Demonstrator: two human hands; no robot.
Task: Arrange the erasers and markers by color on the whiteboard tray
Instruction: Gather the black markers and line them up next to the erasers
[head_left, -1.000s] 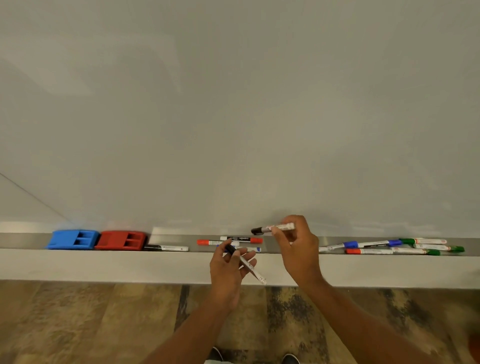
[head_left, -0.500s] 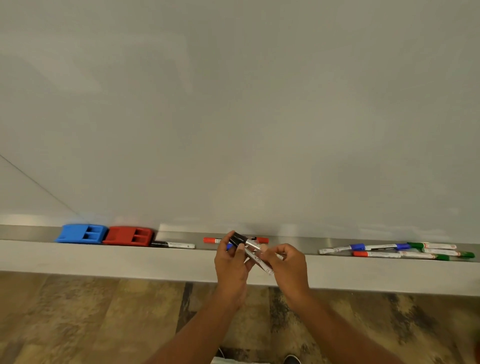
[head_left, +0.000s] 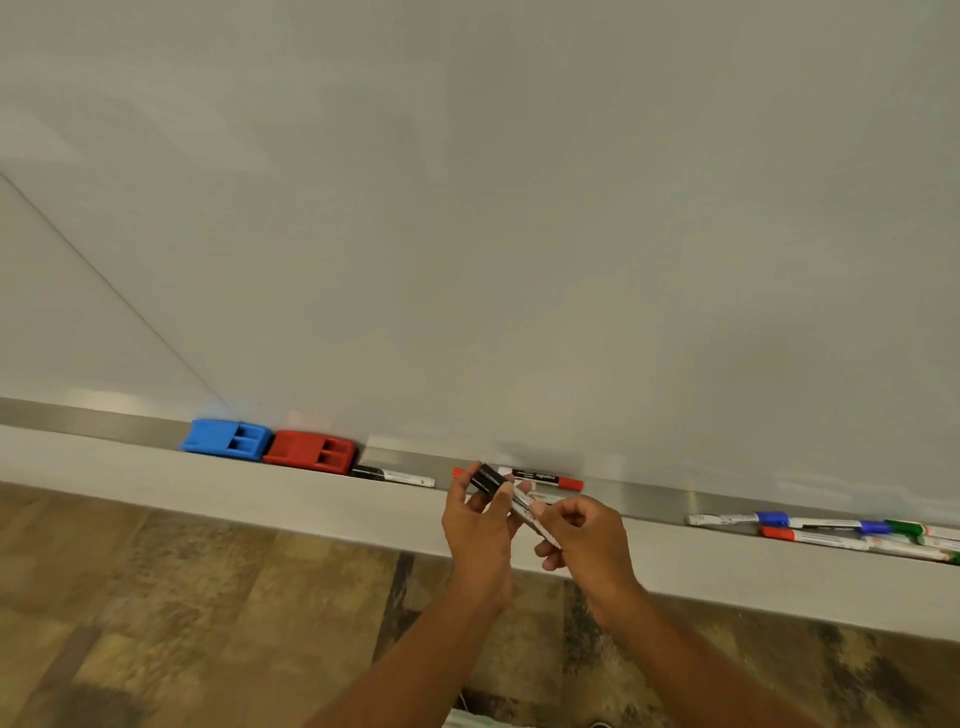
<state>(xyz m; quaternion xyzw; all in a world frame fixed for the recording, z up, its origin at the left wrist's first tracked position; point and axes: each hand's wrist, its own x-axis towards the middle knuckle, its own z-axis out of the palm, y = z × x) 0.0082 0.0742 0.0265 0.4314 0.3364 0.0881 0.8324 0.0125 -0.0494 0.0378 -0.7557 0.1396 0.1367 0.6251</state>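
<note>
Your left hand (head_left: 480, 525): closed around two black-capped markers (head_left: 511, 498).
Your right hand (head_left: 584, 535): fingers pinching the same markers' lower ends.

A broad, blank whiteboard (head_left: 519, 208) fills most of the view, its pale surface showing soft reflections and a faint diagonal line at the left. Below the ledge lies the floor (head_left: 182, 597), patterned in mottled brown and tan patches with dark streaks.
</note>
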